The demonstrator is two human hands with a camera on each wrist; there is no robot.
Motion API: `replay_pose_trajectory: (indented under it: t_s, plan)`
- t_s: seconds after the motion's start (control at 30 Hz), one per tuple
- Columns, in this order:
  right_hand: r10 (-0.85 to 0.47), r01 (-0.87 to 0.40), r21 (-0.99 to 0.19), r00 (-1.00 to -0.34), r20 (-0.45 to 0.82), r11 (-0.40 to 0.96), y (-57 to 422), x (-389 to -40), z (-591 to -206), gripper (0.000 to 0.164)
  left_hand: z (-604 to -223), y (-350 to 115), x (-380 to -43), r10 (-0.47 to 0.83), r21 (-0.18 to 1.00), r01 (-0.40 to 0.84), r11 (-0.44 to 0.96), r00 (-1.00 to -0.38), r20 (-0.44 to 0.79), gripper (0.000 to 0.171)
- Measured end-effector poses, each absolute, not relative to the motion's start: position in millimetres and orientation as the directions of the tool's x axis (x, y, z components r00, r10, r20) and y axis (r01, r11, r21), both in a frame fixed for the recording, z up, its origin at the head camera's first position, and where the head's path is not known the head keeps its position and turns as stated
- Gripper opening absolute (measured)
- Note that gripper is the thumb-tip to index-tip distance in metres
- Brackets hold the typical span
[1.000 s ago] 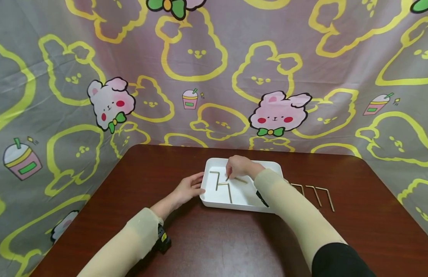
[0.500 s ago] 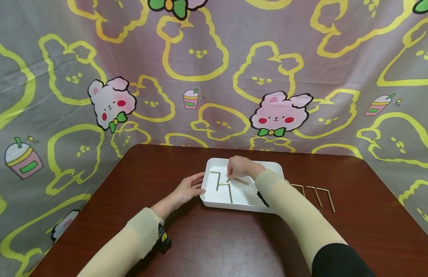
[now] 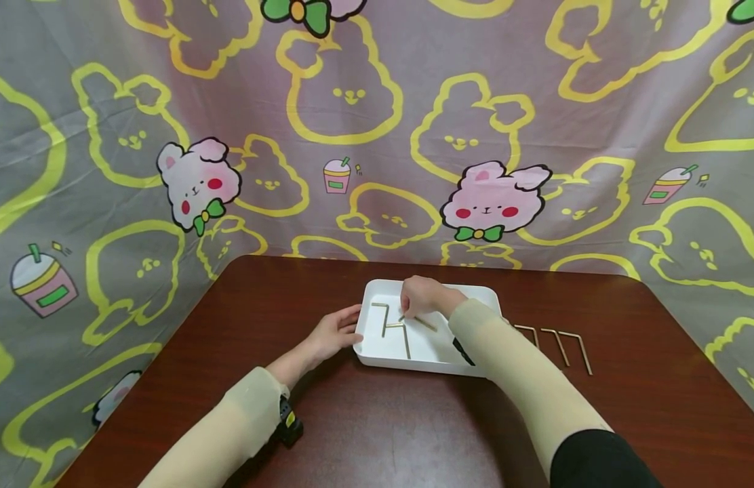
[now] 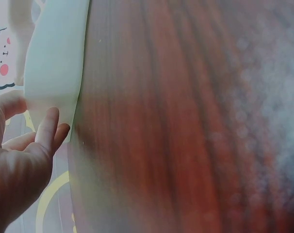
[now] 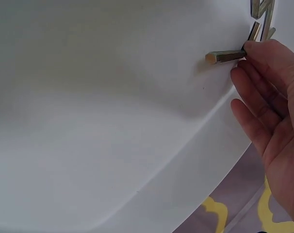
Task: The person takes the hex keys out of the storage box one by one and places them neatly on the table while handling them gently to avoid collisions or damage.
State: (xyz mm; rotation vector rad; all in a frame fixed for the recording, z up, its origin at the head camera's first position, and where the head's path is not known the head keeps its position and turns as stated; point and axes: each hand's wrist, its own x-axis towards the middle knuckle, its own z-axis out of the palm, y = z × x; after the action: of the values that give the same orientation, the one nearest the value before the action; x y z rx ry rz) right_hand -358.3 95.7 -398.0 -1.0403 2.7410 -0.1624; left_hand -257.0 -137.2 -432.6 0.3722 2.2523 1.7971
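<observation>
In the head view, my right hand is low over the white tray and pinches a brass-coloured hex key between thumb and fingertips. The right wrist view shows the six-sided end of this hex key sticking out past the thumb, while the other fingers are spread apart. Two more L-shaped hex keys, a left one and one nearer me, lie in the tray's left half. My left hand touches the tray's left side near the front corner, its fingers fairly straight.
To the tray's right, several hex keys lie in a row on the brown table; my right forearm hides part of that row. A patterned curtain hangs behind the table's far edge.
The pinched hex key's long arm has swung slightly toward me, and its short end shows less now. The right hand has shifted only a little; left hand and tray stay in place.
</observation>
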Motion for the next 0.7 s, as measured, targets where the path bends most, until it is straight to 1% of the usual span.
replay_pose_trajectory:
  t_s: [0.13,0.33,0.47,0.7]
  plan:
    - [-0.676,-0.650,-0.191,-0.724,-0.136,0.735,95.5,-357.3,-398.0,0.005,-431.1,-136.7,-256.0,0.335,0.975,0.048,0.219,-0.942,-0.029,0.064]
    - [-0.699,-0.661,-0.251,-0.705,-0.117,0.708,95.0,-354.7,-398.4,0.011,-432.0,-137.7,-256.7,0.338,0.975,0.042,0.219,-0.941,-0.036,0.064]
    - [-0.692,-0.654,-0.246,-0.712,-0.119,0.715,95.0,-353.9,-397.6,0.008,-431.9,-137.6,-256.8,0.333,0.974,0.039,0.225,-0.942,-0.039,0.063]
    - [-0.705,-0.663,-0.258,-0.698,-0.127,0.703,95.8,-355.5,-400.9,0.004,-433.5,-137.1,-257.5,0.338,0.975,0.038,0.219,-0.940,-0.040,0.063]
